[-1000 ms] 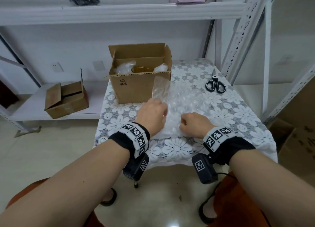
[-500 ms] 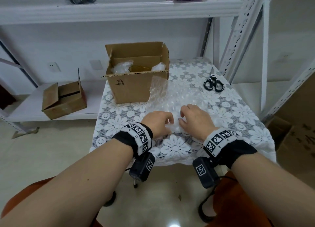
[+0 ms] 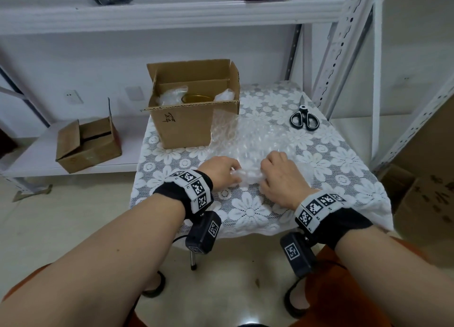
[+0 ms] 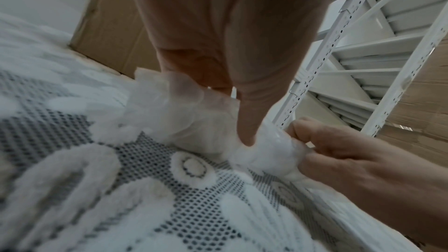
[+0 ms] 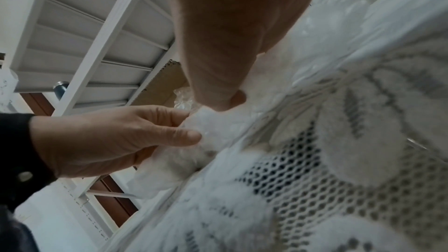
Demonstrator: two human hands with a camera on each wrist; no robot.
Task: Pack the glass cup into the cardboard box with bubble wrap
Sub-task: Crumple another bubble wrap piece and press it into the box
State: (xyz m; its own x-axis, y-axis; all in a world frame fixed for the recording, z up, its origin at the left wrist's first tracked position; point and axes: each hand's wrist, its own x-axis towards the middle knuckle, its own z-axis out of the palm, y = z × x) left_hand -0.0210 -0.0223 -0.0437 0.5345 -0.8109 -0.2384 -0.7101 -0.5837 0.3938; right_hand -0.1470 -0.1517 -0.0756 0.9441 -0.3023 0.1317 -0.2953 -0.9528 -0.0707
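An open cardboard box [image 3: 186, 127] stands at the table's far left. Inside it the gold rim of the glass cup [image 3: 196, 98] shows between pieces of padding. A clear sheet of bubble wrap [image 3: 248, 142] lies on the table from the box toward me. Its near end is rolled up [image 4: 194, 114] [image 5: 213, 127]. My left hand [image 3: 222, 173] and right hand [image 3: 277, 171] grip that roll from either side, thumbs and fingers curled round it, as both wrist views show.
Black-handled scissors [image 3: 303, 119] lie at the table's far right. The table carries a white floral lace cloth [image 3: 245, 211]. A smaller cardboard box [image 3: 87, 146] sits on a low shelf to the left. White metal racking [image 3: 344, 44] rises behind and to the right.
Both hands have drawn back toward me and closer together, gathering the near end of the bubble wrap into a roll. The view has tilted slightly.
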